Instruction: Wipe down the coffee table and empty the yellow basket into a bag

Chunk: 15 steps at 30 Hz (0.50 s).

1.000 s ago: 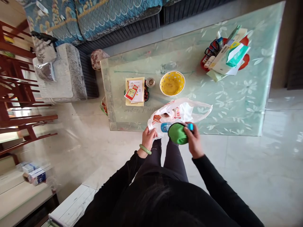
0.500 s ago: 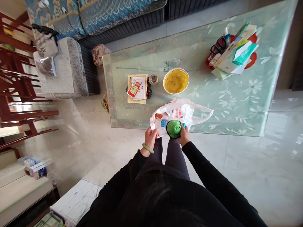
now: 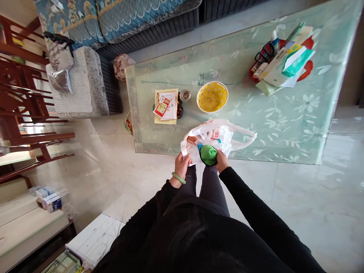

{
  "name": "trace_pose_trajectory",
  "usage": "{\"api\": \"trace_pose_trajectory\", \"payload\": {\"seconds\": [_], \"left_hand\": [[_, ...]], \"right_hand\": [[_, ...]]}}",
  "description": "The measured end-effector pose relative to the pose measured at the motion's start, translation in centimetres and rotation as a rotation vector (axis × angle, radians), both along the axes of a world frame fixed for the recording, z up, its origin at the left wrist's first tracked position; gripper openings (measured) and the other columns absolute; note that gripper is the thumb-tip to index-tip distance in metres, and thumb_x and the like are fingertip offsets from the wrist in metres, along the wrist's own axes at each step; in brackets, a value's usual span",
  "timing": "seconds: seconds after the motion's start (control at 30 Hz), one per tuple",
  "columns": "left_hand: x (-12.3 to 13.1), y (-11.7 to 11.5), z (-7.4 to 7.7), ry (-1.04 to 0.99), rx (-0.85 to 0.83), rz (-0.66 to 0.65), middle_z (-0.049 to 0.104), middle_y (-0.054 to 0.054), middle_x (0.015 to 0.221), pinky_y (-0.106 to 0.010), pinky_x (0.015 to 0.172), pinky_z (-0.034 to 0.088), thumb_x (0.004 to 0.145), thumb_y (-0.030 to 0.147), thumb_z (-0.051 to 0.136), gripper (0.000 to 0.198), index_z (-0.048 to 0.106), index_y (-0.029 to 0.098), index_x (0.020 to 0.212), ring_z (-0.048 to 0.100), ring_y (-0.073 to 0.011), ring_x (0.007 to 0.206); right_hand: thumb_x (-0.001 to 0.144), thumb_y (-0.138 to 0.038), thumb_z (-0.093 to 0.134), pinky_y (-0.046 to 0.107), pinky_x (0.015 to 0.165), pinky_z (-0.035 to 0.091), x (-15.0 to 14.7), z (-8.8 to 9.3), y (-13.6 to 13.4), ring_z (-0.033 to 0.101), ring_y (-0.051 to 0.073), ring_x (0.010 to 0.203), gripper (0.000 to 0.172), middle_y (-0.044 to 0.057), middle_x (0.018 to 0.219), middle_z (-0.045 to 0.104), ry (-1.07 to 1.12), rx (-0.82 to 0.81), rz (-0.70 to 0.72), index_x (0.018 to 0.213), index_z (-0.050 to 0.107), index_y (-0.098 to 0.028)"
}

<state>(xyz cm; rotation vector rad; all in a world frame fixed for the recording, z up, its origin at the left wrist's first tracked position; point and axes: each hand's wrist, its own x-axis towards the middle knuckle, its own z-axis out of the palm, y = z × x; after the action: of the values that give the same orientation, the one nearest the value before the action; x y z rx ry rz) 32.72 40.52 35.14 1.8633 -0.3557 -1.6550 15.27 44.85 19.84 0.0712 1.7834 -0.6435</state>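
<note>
Two grips: left hand (image 3: 182, 167) on bag (image 3: 209, 135), right hand (image 3: 222, 161) on tableward-pointing green dome (image 3: 208, 155).

A white thin-film plastic carrier bag (image 3: 216, 132) with red print lies gathered at the near edge of the glass tabletop (image 3: 270, 117), one handle loop extended toward the right. The left hand (image 3: 182, 165) grips the near rim of the bag between thumb and fingers. A domed green fabric object (image 3: 208, 155) with a dark circular rim sits at the bag's mouth, held there by the right hand (image 3: 222, 160) at its lower right edge. An orange-and-white package (image 3: 192, 140) and a blue-labelled item (image 3: 200, 146) are partly visible inside the bag.
</note>
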Motion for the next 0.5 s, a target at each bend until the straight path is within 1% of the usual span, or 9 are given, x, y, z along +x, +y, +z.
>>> {"api": "trace_pose_trajectory", "payload": {"seconds": [0.07, 0.17, 0.23, 0.3, 0.33, 0.4, 0.5], "left_hand": [[0.0, 0.0, 0.0, 0.000, 0.004, 0.000, 0.041, 0.012, 0.051, -0.030, 0.068, 0.045, 0.079, 0.051, 0.081, 0.065, 0.072, 0.012, 0.130, 0.040, -0.0101, 0.054], [0.0, -0.1, 0.0, 0.003, 0.004, 0.005, 0.042, 0.011, 0.052, -0.030, 0.067, 0.044, 0.078, 0.052, 0.082, 0.067, 0.072, 0.013, 0.132, 0.040, -0.0101, 0.055], [0.0, -0.2, 0.0, 0.003, 0.003, 0.012, 0.042, 0.011, 0.053, -0.030, 0.066, 0.044, 0.078, 0.052, 0.083, 0.068, 0.072, 0.013, 0.132, 0.040, -0.0099, 0.055], [-0.1, -0.3, 0.0, 0.003, 0.006, 0.015, 0.043, 0.011, 0.053, -0.030, 0.067, 0.045, 0.078, 0.052, 0.083, 0.066, 0.072, 0.013, 0.131, 0.040, -0.0098, 0.056], [-0.1, -0.4, 0.1, 0.002, 0.008, 0.015, 0.043, 0.011, 0.053, -0.030, 0.068, 0.045, 0.078, 0.052, 0.083, 0.066, 0.073, 0.013, 0.130, 0.040, -0.0098, 0.056], [-0.2, -0.5, 0.1, 0.004, 0.006, 0.013, 0.042, 0.011, 0.053, -0.030, 0.068, 0.046, 0.078, 0.051, 0.083, 0.065, 0.073, 0.013, 0.129, 0.040, -0.0096, 0.056], [-0.4, -0.6, 0.1, 0.012, -0.002, 0.008, 0.042, 0.011, 0.053, -0.029, 0.067, 0.045, 0.078, 0.052, 0.083, 0.065, 0.074, 0.014, 0.129, 0.039, -0.0093, 0.055]], "right_hand": [[0.061, -0.062, 0.073, 0.036, 0.076, 0.057, -0.5, 1.1, 0.0, 0.065, 0.021, 0.085, 0.045, 0.000, 0.082, 0.066, 0.000, -0.003, -0.005, 0.086, 0.064, -0.025], [0.060, -0.058, 0.076, 0.037, 0.081, 0.057, -1.7, 3.6, 0.3, 0.067, 0.023, 0.093, 0.048, 0.003, 0.093, 0.071, 0.045, -0.026, -0.041, 0.092, 0.067, -0.023], [0.061, -0.055, 0.078, 0.038, 0.087, 0.056, -3.1, 5.4, 0.6, 0.066, 0.023, 0.097, 0.048, 0.003, 0.098, 0.070, 0.149, -0.079, -0.094, 0.094, 0.067, -0.023], [0.064, -0.053, 0.077, 0.039, 0.096, 0.055, -4.9, 6.6, 0.7, 0.065, 0.021, 0.100, 0.045, 0.002, 0.100, 0.067, 0.299, -0.146, -0.154, 0.096, 0.064, -0.023], [0.066, -0.052, 0.077, 0.039, 0.100, 0.054, -6.0, 6.9, 0.6, 0.065, 0.020, 0.102, 0.045, 0.001, 0.101, 0.065, 0.369, -0.171, -0.178, 0.097, 0.062, -0.023], [0.067, -0.052, 0.076, 0.041, 0.105, 0.052, -8.3, 6.8, 0.3, 0.064, 0.020, 0.108, 0.049, 0.001, 0.106, 0.063, 0.448, -0.187, -0.202, 0.104, 0.059, -0.024], [0.065, -0.050, 0.080, 0.045, 0.105, 0.051, -11.2, 5.8, -1.0, 0.064, 0.023, 0.117, 0.064, 0.003, 0.117, 0.064, 0.393, -0.151, -0.192, 0.119, 0.057, -0.025]]}}
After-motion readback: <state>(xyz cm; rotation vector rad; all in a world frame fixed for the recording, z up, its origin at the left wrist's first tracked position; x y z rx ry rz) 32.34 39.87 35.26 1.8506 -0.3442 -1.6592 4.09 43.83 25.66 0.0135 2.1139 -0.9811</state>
